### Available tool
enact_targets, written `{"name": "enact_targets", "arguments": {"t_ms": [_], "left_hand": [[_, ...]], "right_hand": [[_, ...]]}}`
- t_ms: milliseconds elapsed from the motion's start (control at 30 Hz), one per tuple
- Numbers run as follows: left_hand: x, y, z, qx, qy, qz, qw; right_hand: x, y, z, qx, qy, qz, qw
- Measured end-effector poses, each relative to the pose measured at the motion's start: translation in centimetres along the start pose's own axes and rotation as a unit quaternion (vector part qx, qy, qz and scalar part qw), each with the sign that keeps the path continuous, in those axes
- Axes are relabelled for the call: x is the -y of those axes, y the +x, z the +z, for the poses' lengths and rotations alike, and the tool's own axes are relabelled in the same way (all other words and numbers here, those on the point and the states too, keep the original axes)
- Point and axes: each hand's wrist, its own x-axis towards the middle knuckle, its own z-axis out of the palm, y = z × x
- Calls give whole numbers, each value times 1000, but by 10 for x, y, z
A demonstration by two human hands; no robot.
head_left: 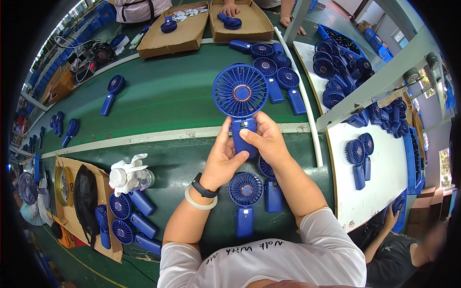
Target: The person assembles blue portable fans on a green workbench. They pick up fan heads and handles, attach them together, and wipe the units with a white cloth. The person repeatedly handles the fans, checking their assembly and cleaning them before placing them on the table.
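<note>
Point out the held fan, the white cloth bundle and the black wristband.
Held fan [240, 91], head view, round grille.
White cloth bundle [126, 173], head view, its middle.
Black wristband [203, 187], head view, strap on the left wrist.

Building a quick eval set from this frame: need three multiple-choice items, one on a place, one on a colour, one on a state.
1. Where is the cardboard tray with the black mesh piece?
A. At the person's lower left
B. On the white side table
C. Under the held fan

2. What colour is the ring at the hub of the held fan?
A. Green
B. Orange
C. White

3. How is the fan held?
A. Left hand only
B. Lying flat, untouched
C. Both hands on its handle, head up

Answers:
1 A: the cardboard tray with the black mesh piece sits at the lower left on the green belt.
2 B: the held fan shows an orange ring round its hub.
3 C: the left hand and right hand both wrap the handle, with the round head above them.
</note>
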Motion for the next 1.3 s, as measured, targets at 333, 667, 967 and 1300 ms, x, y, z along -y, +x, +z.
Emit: {"name": "enact_targets", "arguments": {"t_ms": [333, 667, 967, 1300], "left_hand": [[7, 4, 1, -26, -20, -4, 999], [25, 12, -31, -256, 92, -120, 955], [36, 13, -37, -300, 76, -95, 946], [30, 13, -32, -289, 64, -65, 953]], "right_hand": [[-11, 5, -9, 12, -14, 22, 1000], [-15, 61, -88, -147, -286, -1, 947], [-61, 108, -61, -119, -706, 124, 687], [-7, 55, -54, 133, 410, 119, 895]]}}
